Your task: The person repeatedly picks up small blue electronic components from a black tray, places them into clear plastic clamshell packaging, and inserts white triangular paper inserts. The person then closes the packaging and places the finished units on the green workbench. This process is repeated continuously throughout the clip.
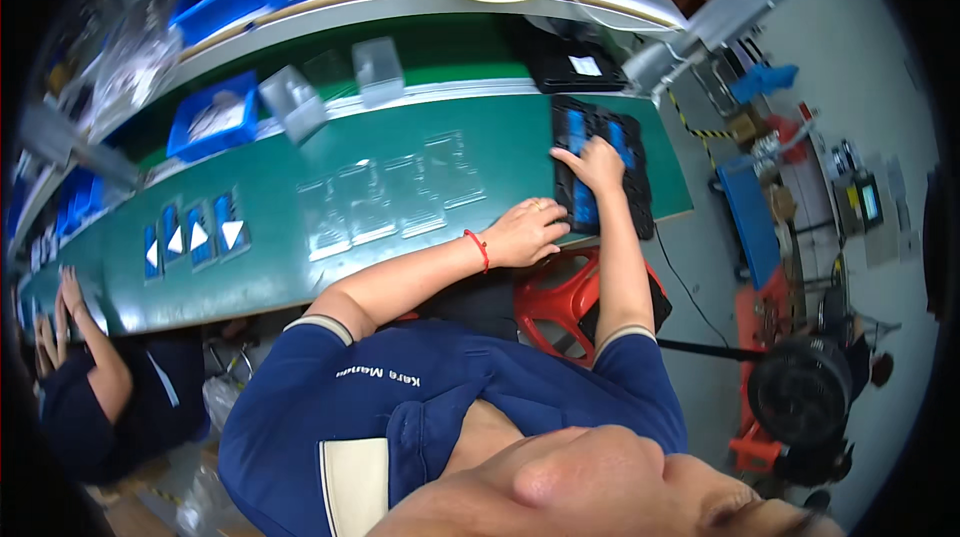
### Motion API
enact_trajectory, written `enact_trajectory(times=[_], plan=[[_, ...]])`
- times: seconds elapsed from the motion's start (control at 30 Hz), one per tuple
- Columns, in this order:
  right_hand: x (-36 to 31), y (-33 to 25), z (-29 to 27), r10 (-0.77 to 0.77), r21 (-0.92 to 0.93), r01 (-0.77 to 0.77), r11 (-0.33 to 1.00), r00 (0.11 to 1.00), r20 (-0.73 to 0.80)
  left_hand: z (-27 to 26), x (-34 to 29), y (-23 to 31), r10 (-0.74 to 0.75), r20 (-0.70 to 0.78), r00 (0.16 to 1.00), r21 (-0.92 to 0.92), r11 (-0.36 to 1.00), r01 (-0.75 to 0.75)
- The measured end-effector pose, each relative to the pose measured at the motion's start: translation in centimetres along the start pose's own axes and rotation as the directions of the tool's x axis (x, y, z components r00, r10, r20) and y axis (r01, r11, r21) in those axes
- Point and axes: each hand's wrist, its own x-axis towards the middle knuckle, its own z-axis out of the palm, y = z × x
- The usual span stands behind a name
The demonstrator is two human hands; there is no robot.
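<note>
Head: right hand [600,167] over blue pieces [576,125] in black tray [641,183], surface's [518,152] right end, grip can't be told | left hand [527,234] by near-left corner, fingers apart | advice: steady tray, lift pieces straight up

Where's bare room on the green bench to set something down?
Green bench: bare between the blue packs and clear plastic trays; also between those trays and the black tray, though the left hand sits at the near end. Crowded: the black tray, holding blue pieces, right hand over it; back edge, by the clear boxes.
</note>
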Motion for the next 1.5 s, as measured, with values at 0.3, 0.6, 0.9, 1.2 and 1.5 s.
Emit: enact_trajectory(times=[0.3,0.6,0.9,1.2,1.5], plan=[[-0.4,-3.5,-1.4,-0.121,0.087,0.114,0.99,0.989,0.085,2.0,0.4,-2.7,-0.285,0.065,0.956,-0.033,0.957,0.287],[-2.6,-2.3,0.0,-0.173,0.079,0.194,0.978,0.961,-0.217,2.3,1.4,-3.2,-0.164,0.043,0.986,-0.019,0.986,0.165],[-2.9,-1.0,-0.9,-0.311,0.159,0.343,0.926,0.93,-0.195,2.5,1.7,-3.3,-0.179,0.08,0.981,0.006,0.984,0.179],[-3.2,0.3,-1.0,-0.182,0.189,0.167,0.968,0.981,0.064,3.2,1.5,-3.2,-0.187,0.127,0.974,-0.002,0.982,0.189],[11.4,12.5,5.8,-0.221,0.457,0.16,0.875,0.972,0.082,2.1,0.9,-3.4,-0.167,0.092,0.982,-0.055,0.983,0.173]])
